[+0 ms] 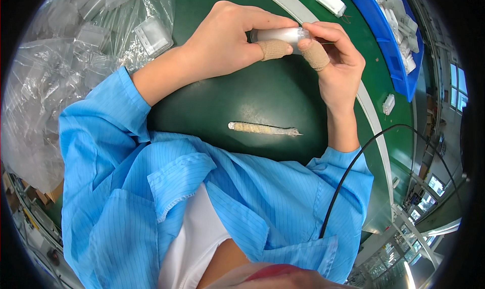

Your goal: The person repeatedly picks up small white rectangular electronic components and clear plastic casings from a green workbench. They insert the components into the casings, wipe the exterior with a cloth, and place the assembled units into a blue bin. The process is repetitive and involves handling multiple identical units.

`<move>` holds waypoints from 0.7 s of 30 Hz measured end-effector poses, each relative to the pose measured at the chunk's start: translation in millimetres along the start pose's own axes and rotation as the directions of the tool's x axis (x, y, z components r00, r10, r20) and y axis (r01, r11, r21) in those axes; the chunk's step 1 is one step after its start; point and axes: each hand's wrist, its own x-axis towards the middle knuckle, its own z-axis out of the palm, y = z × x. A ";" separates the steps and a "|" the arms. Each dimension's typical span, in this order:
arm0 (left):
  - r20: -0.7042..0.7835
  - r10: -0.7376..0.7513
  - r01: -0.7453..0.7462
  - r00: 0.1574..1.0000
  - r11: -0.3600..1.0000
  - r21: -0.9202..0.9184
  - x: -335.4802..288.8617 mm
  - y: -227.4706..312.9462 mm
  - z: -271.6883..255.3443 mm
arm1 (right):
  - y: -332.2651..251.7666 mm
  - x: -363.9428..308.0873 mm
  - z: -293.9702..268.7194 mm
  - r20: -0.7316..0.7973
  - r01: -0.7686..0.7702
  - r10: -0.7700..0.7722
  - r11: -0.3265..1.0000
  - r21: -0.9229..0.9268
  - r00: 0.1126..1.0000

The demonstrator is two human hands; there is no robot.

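Between my two hands, above the dark green work surface, is a small white part in a clear plastic case (279, 35). My left hand (230, 33) pinches its left end, with the fingers along the top and the taped thumb below. At its right end the fingertips and taped thumb of my right hand (336, 51) are closed on it. A thin wire seems to stick out beside the right fingers. The fingers hide both ends of the part. Nearer to me lies a slim stick wrapped in yellowish tape (262, 128), touched by neither hand.
At the left, a large clear plastic bag (60, 81) holds several clear cases; one clear case (153, 36) lies at its right side. A blue bin (386, 41) of white parts stands far right. White wired boxes (331, 3) lie beyond a pale curved strip (371, 114). A black cable (348, 175) arcs at right.
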 end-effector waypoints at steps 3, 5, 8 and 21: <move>0.048 0.049 -0.044 0.998 0.995 -0.085 4.8 -2.0 -4.1 | 0.5 6.2 -10.6 0.124 -0.016 -0.002 0.990 0.142 0.992; -0.118 0.087 -0.110 0.989 0.972 -0.209 7.2 -4.3 0.2 | 1.3 8.9 -11.6 -0.055 -0.150 0.228 0.785 0.602 0.972; -0.236 0.198 -0.249 0.951 0.946 -0.208 9.6 -6.1 3.5 | 6.0 11.3 -6.6 -0.035 -0.391 0.553 0.631 0.670 0.832; -0.098 0.046 -0.063 0.994 0.982 -0.177 -1.0 -1.8 15.8 | 14.1 -4.0 -7.9 0.127 -0.430 0.414 0.889 0.155 0.901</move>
